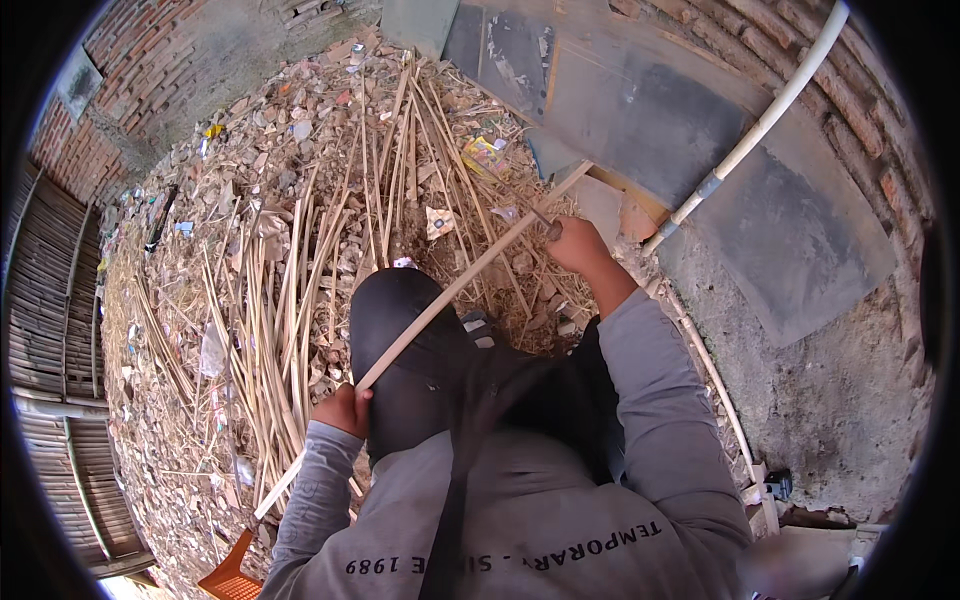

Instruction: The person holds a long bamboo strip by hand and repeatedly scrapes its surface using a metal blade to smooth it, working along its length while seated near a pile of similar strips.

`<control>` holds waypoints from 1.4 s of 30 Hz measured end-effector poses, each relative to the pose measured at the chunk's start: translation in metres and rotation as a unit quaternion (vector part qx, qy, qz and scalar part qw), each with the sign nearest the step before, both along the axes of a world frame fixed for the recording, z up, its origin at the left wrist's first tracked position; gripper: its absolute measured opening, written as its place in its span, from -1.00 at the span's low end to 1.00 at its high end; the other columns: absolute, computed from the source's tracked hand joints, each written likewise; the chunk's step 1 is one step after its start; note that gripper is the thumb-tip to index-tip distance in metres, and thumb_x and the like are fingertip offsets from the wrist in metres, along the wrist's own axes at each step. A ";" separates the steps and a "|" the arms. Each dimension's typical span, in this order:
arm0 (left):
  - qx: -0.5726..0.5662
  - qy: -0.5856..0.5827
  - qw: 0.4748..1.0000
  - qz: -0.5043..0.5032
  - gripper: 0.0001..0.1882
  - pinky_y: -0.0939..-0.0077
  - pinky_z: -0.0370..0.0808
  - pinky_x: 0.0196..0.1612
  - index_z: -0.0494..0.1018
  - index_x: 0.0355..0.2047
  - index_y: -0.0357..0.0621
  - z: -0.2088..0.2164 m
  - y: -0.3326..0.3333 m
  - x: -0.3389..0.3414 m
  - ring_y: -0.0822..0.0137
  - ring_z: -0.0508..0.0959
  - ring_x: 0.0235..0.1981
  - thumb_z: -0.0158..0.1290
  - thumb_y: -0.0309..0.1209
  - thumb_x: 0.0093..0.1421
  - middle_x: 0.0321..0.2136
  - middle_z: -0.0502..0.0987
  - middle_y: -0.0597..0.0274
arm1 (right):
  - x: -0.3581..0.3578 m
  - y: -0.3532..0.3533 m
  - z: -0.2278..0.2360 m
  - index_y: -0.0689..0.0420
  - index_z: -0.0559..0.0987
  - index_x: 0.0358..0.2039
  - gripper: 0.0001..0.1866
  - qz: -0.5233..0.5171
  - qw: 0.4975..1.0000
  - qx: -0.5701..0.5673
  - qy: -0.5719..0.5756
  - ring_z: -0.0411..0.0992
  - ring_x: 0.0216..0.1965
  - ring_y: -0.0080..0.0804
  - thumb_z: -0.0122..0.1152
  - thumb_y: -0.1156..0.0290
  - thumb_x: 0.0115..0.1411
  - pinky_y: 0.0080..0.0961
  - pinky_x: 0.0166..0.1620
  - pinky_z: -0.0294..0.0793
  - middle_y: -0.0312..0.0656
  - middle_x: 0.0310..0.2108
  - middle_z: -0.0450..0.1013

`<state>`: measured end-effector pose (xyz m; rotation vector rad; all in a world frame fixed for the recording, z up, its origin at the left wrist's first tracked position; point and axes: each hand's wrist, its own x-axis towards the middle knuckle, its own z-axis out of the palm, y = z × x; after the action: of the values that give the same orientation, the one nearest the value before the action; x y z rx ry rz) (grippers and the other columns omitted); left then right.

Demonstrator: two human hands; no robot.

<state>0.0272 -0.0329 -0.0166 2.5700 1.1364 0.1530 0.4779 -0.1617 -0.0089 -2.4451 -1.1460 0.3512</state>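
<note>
A long pale bamboo strip [445, 300] slants across my lap, from the lower left up toward the boards at the upper right. My left hand [345, 410] is closed round its lower part, beside my left knee. Up near the far end, my right hand [582, 246] is closed on a knife [541, 216]. Only a short length of the thin blade shows, against or very near the strip's edge; most of the handle is hidden in my fist.
Bundles of split bamboo strips [262, 330] and more strips [405, 150] lie on rubble-strewn ground ahead and left. Grey boards [640, 90] lean along the right wall, with a white pipe [760, 125] before them. An orange plastic piece [232, 570] lies at lower left.
</note>
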 end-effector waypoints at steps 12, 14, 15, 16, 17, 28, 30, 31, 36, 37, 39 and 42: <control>-0.044 -0.007 0.999 -0.021 -0.54 -0.04 0.38 -0.49 0.34 -0.55 -0.21 0.013 0.009 0.002 -0.27 0.47 -0.55 -0.05 -0.05 0.28 -0.68 0.43 -0.19 | -0.015 0.014 0.001 0.12 0.58 -0.29 -0.69 0.073 0.997 0.004 0.036 0.49 -0.30 0.09 0.23 0.31 -0.08 -0.12 -0.24 0.49 0.05 -0.41 0.51; -0.067 0.017 0.997 -0.019 -0.54 -0.05 0.37 -0.48 0.34 -0.55 -0.22 0.021 0.013 -0.004 -0.28 0.47 -0.55 -0.06 -0.06 0.28 -0.67 0.43 -0.19 | -0.031 0.017 0.016 0.10 0.58 -0.28 -0.70 0.034 0.999 0.005 -0.012 0.49 -0.30 0.08 0.22 0.31 -0.07 -0.11 -0.24 0.49 0.03 -0.41 0.52; -0.062 0.012 0.998 -0.023 -0.54 -0.05 0.36 -0.48 0.34 -0.55 -0.22 0.020 0.014 -0.007 -0.28 0.47 -0.54 -0.06 -0.06 0.28 -0.66 0.43 -0.19 | -0.041 0.018 0.023 0.10 0.58 -0.28 -0.71 0.013 1.000 0.002 -0.029 0.49 -0.30 0.07 0.22 0.31 -0.07 -0.11 -0.25 0.49 0.02 -0.41 0.52; -0.056 0.007 0.998 -0.026 -0.54 -0.05 0.36 -0.48 0.34 -0.55 -0.23 0.018 0.014 -0.009 -0.28 0.47 -0.54 -0.05 -0.06 0.28 -0.66 0.43 -0.19 | -0.044 0.020 0.023 0.05 0.58 -0.25 -0.69 0.026 0.999 -0.005 -0.033 0.51 -0.30 0.04 0.25 0.27 -0.06 -0.09 -0.20 0.50 -0.01 -0.41 0.53; -0.052 0.007 0.998 -0.030 -0.54 -0.06 0.36 -0.48 0.34 -0.54 -0.23 0.016 0.014 -0.012 -0.28 0.47 -0.54 -0.05 -0.07 0.28 -0.66 0.43 -0.19 | -0.052 0.021 0.027 0.05 0.58 -0.25 -0.70 0.048 0.998 -0.014 -0.043 0.51 -0.29 0.04 0.24 0.28 -0.05 -0.09 -0.19 0.50 -0.01 -0.41 0.53; -0.086 -0.004 0.996 -0.018 -0.51 -0.03 0.35 -0.49 0.36 -0.57 -0.23 0.019 0.014 -0.009 -0.25 0.47 -0.55 -0.09 -0.04 0.29 -0.68 0.43 -0.16 | -0.052 0.024 0.023 0.03 0.60 -0.26 -0.71 0.022 0.998 0.015 -0.060 0.51 -0.29 0.04 0.23 0.29 -0.05 -0.12 -0.20 0.50 0.01 -0.38 0.53; -0.097 -0.019 0.995 -0.032 -0.50 -0.03 0.35 -0.49 0.37 -0.56 -0.23 0.020 0.013 -0.010 -0.25 0.47 -0.56 -0.10 -0.03 0.30 -0.68 0.43 -0.16 | -0.047 0.023 0.025 0.04 0.60 -0.26 -0.71 0.042 0.997 -0.003 -0.068 0.51 -0.28 0.05 0.22 0.29 -0.05 -0.11 -0.19 0.49 0.03 -0.37 0.53; -0.086 -0.019 0.996 -0.027 -0.50 -0.03 0.35 -0.49 0.37 -0.56 -0.23 0.016 0.012 -0.010 -0.25 0.47 -0.55 -0.10 -0.03 0.30 -0.68 0.43 -0.16 | -0.042 0.023 0.024 0.05 0.60 -0.26 -0.70 0.053 0.996 -0.012 -0.072 0.50 -0.28 0.05 0.22 0.29 -0.05 -0.11 -0.18 0.49 0.03 -0.37 0.53; -0.066 0.005 0.997 -0.035 -0.49 -0.04 0.37 -0.47 0.36 -0.56 -0.23 0.020 0.018 0.001 -0.27 0.48 -0.53 -0.12 -0.02 0.31 -0.67 0.44 -0.17 | -0.001 0.010 0.008 0.08 0.55 -0.30 -0.75 -0.038 0.998 0.024 -0.045 0.51 -0.25 0.02 0.21 0.32 -0.04 -0.09 -0.19 0.48 0.00 -0.36 0.54; -0.078 0.015 0.996 -0.034 -0.49 -0.04 0.37 -0.47 0.36 -0.56 -0.23 0.023 0.018 -0.003 -0.27 0.48 -0.53 -0.12 -0.02 0.31 -0.67 0.44 -0.17 | -0.007 0.011 0.015 0.08 0.55 -0.30 -0.75 -0.026 0.998 0.019 -0.055 0.51 -0.25 0.02 0.21 0.32 -0.04 -0.10 -0.19 0.48 0.01 -0.36 0.54; -0.084 0.009 0.996 -0.040 -0.49 -0.04 0.37 -0.48 0.36 -0.56 -0.24 0.024 0.017 -0.004 -0.27 0.48 -0.54 -0.12 -0.03 0.31 -0.68 0.43 -0.18 | -0.031 0.016 0.019 0.07 0.56 -0.29 -0.74 0.001 0.998 0.030 -0.048 0.51 -0.25 0.02 0.21 0.32 -0.04 -0.09 -0.19 0.48 0.02 -0.37 0.53; -0.091 -0.024 0.995 -0.034 -0.50 -0.02 0.37 -0.48 0.37 -0.56 -0.24 0.018 0.016 -0.007 -0.26 0.48 -0.54 -0.11 -0.04 0.31 -0.68 0.43 -0.18 | -0.037 0.020 0.026 0.07 0.58 -0.25 -0.71 0.056 0.997 0.004 -0.047 0.51 -0.23 0.02 0.20 0.32 -0.04 -0.11 -0.17 0.48 0.04 -0.35 0.53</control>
<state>0.0199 -0.0166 0.0011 2.4262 0.9962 0.0902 0.4406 -0.1416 0.0170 -2.4188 -1.3238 0.2659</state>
